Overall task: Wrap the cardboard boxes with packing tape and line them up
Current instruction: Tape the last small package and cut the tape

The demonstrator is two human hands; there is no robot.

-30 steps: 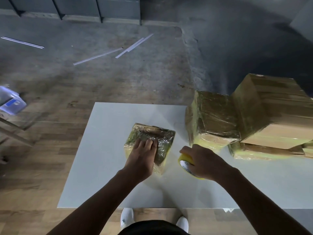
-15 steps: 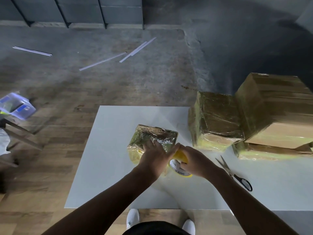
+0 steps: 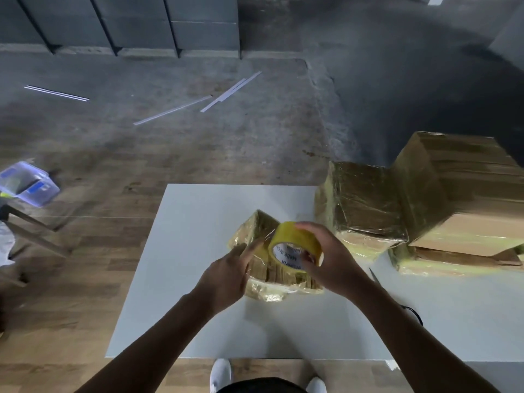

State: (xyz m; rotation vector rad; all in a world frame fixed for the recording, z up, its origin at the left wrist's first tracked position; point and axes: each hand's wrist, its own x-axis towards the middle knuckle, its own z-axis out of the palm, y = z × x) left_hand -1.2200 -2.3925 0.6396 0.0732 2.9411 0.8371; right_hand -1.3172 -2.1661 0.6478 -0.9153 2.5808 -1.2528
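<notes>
- Wrapping step, I'd say: the small box [image 3: 283, 276] sits on the tabletop [image 3: 198, 279], right under both sets of fingers.
- Right hand [image 3: 331, 259] has its fingers [image 3: 307, 228] curled round the yellow tape roll [image 3: 295, 246], just above the box.
- Left hand [image 3: 226, 276] reaches nearly straight fingers [image 3: 251, 249] to the roll's edge; can't tell if they pinch a loose end.
- Next, probably: pull tape out, press it down, then line the box up with the wrapped boxes [image 3: 365, 205], which sit right of the fingers.
</notes>
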